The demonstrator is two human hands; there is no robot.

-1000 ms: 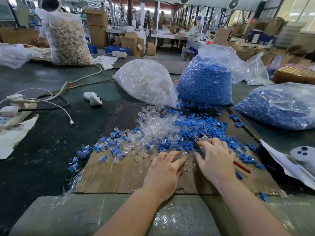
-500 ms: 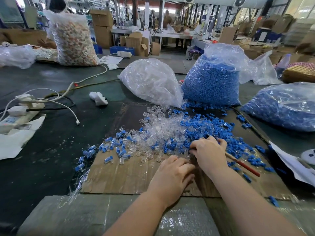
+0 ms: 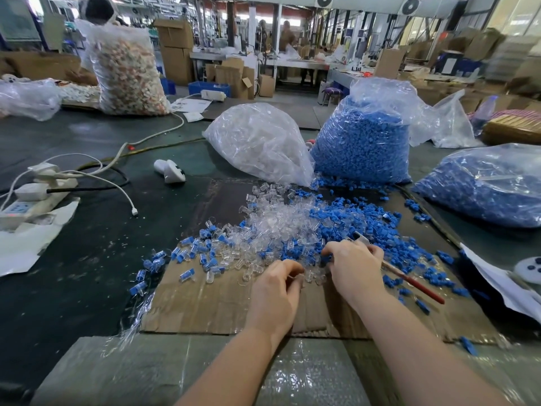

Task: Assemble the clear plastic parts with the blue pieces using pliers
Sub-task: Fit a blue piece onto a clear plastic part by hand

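Your left hand moved up, fingers curled pinching a clear part; right hand grips pliers, centre frame. Few assembled pieces left-centre; the loose pile is mostly undone.

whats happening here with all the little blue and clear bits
A person sits at a cardboard sheet strewn with loose clear plastic parts and blue pieces. The right hand grips red-handled pliers while reaching into the pile; the left hand pinches a small clear part. Finished clear-and-blue pieces lie to the left.
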